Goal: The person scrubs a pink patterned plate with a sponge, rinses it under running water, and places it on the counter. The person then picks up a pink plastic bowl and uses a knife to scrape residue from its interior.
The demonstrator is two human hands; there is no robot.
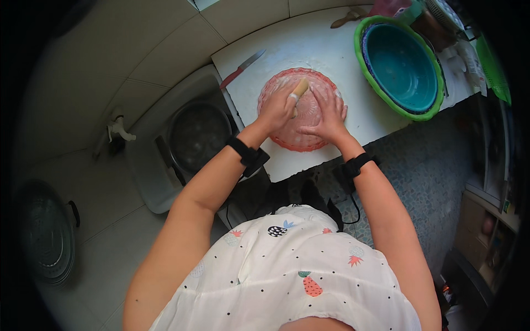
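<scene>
A round red-pink plastic dish with a scalloped rim (304, 145) lies on the white worktop, with whitish suds on it. My left hand (279, 103) is closed around a yellowish, sponge-like piece (301, 87), pressed on the dish's left part; my fingers hide some of it. My right hand (328, 116) rests on the right side of the dish with its fingers spread, the thumb towards the middle. A knife with a red handle (233, 77) lies on the worktop beyond the dish to the left, apart from both hands.
To the right stand nested basins, teal (397, 66) inside green (430, 113). A brush-like wooden-handled tool (344, 20) lies at the back. On the left, a grey sink (145, 182) holds a dark round pan (201, 134); a white tap (120, 129) is on the wall.
</scene>
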